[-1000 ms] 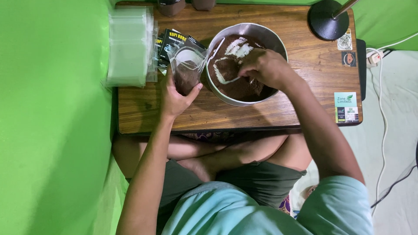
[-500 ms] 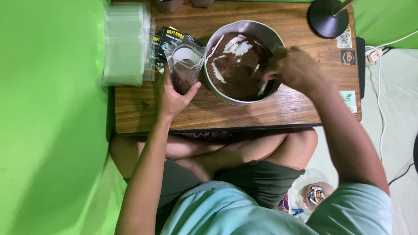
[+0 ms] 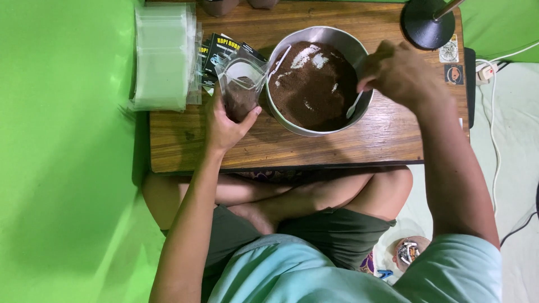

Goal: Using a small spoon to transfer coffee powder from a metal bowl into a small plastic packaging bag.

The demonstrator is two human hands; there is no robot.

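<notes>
My left hand [image 3: 223, 124] grips a small clear plastic bag [image 3: 240, 84] partly filled with brown powder, held upright beside a round metal bowl [image 3: 314, 130]. The bowl holds a mound of the same brown powder [image 3: 311, 87] with white streaks. My right hand [image 3: 397, 73] is at the bowl's right rim, fingers closed on a white spoon [image 3: 354, 105] whose tip dips into the powder. A second white spoon [image 3: 279, 62] leans on the bowl's left inner wall.
A stack of clear plastic bags [image 3: 163, 56] lies at the left end of the low wooden table [image 3: 359, 140]. Dark printed labels [image 3: 216, 50] sit behind the held bag. A black lamp base [image 3: 429, 22] stands at the back right. My crossed legs are under the table.
My right hand has moved from over the bowl's middle to its right rim, uncovering the powder. The left hand still holds the bag in place.
</notes>
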